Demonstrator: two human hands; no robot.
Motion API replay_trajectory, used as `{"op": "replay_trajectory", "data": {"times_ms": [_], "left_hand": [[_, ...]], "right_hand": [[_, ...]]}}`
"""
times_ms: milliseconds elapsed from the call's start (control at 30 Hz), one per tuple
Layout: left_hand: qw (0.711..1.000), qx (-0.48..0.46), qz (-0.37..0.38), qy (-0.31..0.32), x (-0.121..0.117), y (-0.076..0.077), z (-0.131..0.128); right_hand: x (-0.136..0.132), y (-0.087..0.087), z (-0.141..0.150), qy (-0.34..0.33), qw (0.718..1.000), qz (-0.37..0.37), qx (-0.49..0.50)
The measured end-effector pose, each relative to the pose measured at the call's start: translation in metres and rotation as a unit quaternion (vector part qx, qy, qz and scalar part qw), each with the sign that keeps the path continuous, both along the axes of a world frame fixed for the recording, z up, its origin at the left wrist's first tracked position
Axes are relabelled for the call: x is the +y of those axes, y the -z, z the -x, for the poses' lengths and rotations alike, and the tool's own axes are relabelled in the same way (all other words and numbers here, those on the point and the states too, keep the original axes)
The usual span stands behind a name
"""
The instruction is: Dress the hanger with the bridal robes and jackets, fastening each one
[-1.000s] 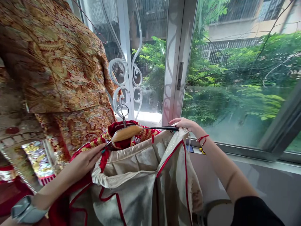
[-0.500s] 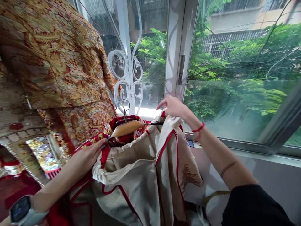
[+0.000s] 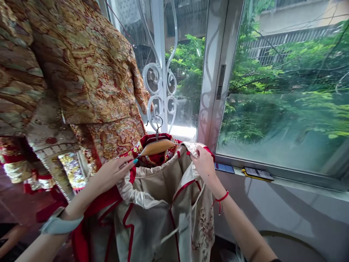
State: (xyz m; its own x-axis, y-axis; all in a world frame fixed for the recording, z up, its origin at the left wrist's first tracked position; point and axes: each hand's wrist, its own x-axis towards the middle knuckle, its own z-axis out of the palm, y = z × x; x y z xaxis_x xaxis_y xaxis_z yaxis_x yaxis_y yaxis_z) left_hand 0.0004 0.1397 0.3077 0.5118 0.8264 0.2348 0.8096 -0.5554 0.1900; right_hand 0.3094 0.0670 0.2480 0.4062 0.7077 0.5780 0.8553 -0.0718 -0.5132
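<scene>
A cream satin garment [image 3: 155,203] with red piping hangs over a wooden hanger [image 3: 156,146] whose metal hook points up toward the window. My left hand [image 3: 113,173] lies on the red edge of the garment at the hanger's left end, fingers curled on the cloth. My right hand [image 3: 203,163] pinches the garment's cream cloth at the hanger's right end. A red and gold embroidered collar [image 3: 156,157] shows under the hanger.
A gold and red brocade robe [image 3: 79,72] hangs at the left. A white scrolled window grille [image 3: 160,80] and a window frame [image 3: 215,72] stand behind. Two flat phone-like things [image 3: 257,173] lie on the sill. A round stool rim [image 3: 289,236] shows low right.
My right hand has come down from the hanger's black right arm and now grips the cloth lower. The view has shifted left. My left hand has stayed on the red edge.
</scene>
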Motion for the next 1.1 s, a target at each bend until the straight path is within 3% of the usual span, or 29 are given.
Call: {"op": "replay_trajectory", "data": {"times_ms": [100, 200, 267, 400, 467, 533, 633, 767, 967, 1100], "left_hand": [[0.999, 0.027, 0.023, 0.022, 0.002, -0.01, -0.02], [0.999, 0.038, 0.0, -0.006, 0.004, -0.016, -0.041], [1.0, 0.0, 0.011, -0.016, 0.004, -0.019, -0.052], [0.987, -0.137, 0.068, 0.046, 0.004, -0.024, -0.072], [0.99, -0.127, 0.019, 0.057, 0.004, -0.026, -0.082], [0.995, -0.091, -0.031, 0.03, 0.006, -0.025, -0.091], [0.996, -0.067, -0.049, -0.021, 0.008, -0.025, -0.097], [0.997, -0.052, -0.05, -0.005, 0.007, -0.026, -0.095], [0.995, -0.09, -0.04, 0.03, 0.004, -0.025, -0.101], [0.991, -0.121, -0.039, 0.041, 0.004, -0.022, -0.109]], "right_hand": [[0.003, 0.001, -0.01, -0.034, 0.997, 0.048, -0.048], [0.004, 0.003, -0.015, -0.071, 0.994, 0.06, -0.062], [0.003, 0.004, -0.017, -0.084, 0.993, 0.056, -0.061], [-0.002, 0.004, -0.015, -0.075, 0.992, 0.042, -0.091], [-0.005, 0.005, -0.013, -0.07, 0.99, 0.013, -0.119], [-0.007, 0.006, -0.014, -0.083, 0.989, -0.024, -0.122], [-0.004, 0.001, -0.025, -0.156, 0.987, -0.046, -0.007], [0.012, -0.033, -0.05, -0.177, 0.967, -0.051, 0.174], [0.014, -0.104, -0.068, -0.154, 0.965, -0.071, 0.2], [-0.006, -0.126, -0.063, -0.157, 0.97, -0.086, 0.164]]}}
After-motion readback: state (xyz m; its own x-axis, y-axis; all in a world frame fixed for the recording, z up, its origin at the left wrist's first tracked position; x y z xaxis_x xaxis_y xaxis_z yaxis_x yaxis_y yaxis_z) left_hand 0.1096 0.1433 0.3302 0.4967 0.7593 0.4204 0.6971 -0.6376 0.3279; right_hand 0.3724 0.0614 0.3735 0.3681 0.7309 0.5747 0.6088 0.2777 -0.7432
